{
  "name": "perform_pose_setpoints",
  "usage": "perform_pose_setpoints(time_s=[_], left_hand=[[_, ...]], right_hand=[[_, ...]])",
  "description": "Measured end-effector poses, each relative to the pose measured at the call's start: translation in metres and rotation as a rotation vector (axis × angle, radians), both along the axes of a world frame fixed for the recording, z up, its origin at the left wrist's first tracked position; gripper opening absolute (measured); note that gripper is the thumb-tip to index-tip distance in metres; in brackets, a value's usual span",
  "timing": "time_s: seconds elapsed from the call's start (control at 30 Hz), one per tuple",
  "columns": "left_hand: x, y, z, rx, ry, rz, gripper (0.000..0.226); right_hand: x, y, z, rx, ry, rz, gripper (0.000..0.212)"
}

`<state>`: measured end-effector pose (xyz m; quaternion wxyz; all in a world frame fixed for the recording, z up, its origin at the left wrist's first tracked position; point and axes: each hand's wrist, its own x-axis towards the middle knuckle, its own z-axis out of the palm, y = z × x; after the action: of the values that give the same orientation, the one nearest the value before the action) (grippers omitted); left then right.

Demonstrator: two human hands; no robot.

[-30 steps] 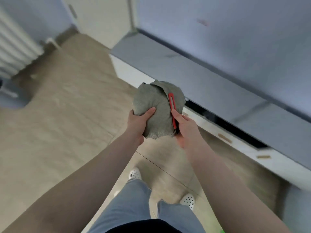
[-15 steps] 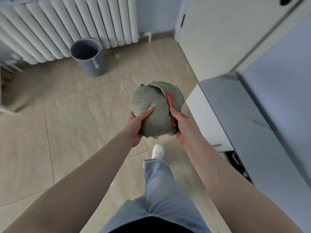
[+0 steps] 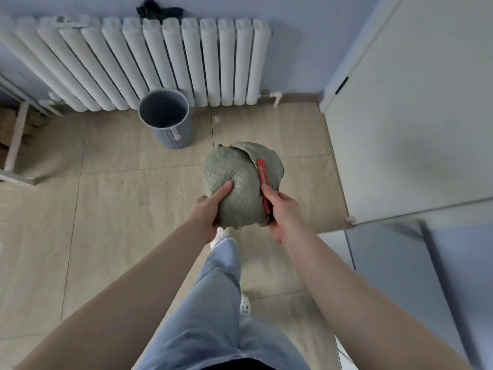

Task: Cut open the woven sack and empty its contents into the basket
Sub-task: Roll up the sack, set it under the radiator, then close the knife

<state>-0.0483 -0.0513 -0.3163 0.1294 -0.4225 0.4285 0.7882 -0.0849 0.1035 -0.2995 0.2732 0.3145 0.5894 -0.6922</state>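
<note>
Plainly, from the head camera, the woven sack (image 3: 241, 185), bundled into a grey-green ball, is carried between both hands above the floor (image 3: 106, 209), ahead of the person's legs. The left hand (image 3: 210, 209) cups its near left side, thumb pressed into the weave. The right hand (image 3: 280, 209) has its fingers curled round the sack's right side and pins a red cutter (image 3: 262, 182) flat against it, probably so one grip carries both. The grey ribbed basket (image 3: 166, 118) stands open by the radiator (image 3: 160, 60), well apart from the sack, so cutting likely waits until it is reached.
</note>
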Motion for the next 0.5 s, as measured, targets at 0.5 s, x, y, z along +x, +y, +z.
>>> perform_pose_setpoints(time_s=[0.5], left_hand=[[-0.35, -0.05, -0.034, 0.049, -0.107, -0.241, 0.075]], right_hand=[[-0.341, -0.039, -0.049, 0.005, -0.073, -0.114, 0.018]])
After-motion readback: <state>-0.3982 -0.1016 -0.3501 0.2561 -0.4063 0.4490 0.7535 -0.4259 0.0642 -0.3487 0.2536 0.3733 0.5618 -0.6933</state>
